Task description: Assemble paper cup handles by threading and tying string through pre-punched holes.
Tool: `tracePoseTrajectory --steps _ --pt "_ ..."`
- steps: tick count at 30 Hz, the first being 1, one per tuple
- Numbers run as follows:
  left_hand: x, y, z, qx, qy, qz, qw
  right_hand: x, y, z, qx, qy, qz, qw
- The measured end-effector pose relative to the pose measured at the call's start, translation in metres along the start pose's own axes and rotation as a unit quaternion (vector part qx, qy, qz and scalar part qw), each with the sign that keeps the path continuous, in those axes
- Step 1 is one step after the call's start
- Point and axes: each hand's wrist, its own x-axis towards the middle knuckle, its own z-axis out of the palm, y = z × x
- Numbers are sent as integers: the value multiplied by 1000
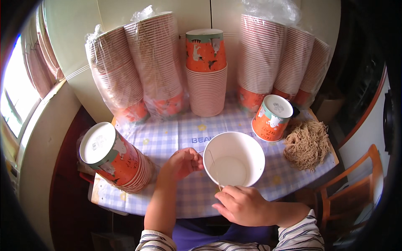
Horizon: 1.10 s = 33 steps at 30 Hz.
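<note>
Head view, looking down on a small bench (176,138) under a blue-and-white checked cloth, pushed up against a pale wall.

The biggest things stand at the back: tall nested stacks of orange paper cups in clear plastic sleeves, one group on the left (134,71) and one on the right (280,58), leaning on the wall, which seems to prop them up. Between them rises an unwrapped stack (207,71), open mouths down, so its top shows a cup base.

At the near left corner a shorter stack (115,159) lies on its side, white base toward the camera, partly over the bench edge. A wooden chair (356,184) stands off to the right.

The open cup (234,159) sits at the middle of the front edge, mouth up; its white inside holds nothing that I can make out beyond a thin line against the near wall, perhaps a string. The left hand (182,163) pinches its left rim with closed fingers, seemingly to steady it. The right hand (245,205) is curled narrow at the near rim, gripping something small there; what exactly, I cannot tell.

Behind and to the right, a single cup (272,117) rests tilted, base up. Beside it lies a loose tangle of tan string (307,144), within easy reach of the right hand.
</note>
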Motion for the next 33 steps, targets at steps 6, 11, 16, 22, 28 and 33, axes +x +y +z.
tracePoseTrajectory --steps 6,11,16,22,28,33 --pt "-1 -15 0 4 -37 11 999 1 38 25 -86 97 105 986" --pt "9 -30 4 64 8 68 996 12 75 68 74 100 61 990" --pt "13 -36 8 53 -20 76 996 25 89 91 224 38 24 974" --pt "10 -35 13 99 28 90 991 20 101 77 244 -77 79 964" --pt "11 -47 21 251 100 92 958 12 105 68 319 96 243 911" --pt "15 -59 28 319 106 119 934 15 101 73 347 172 244 889"
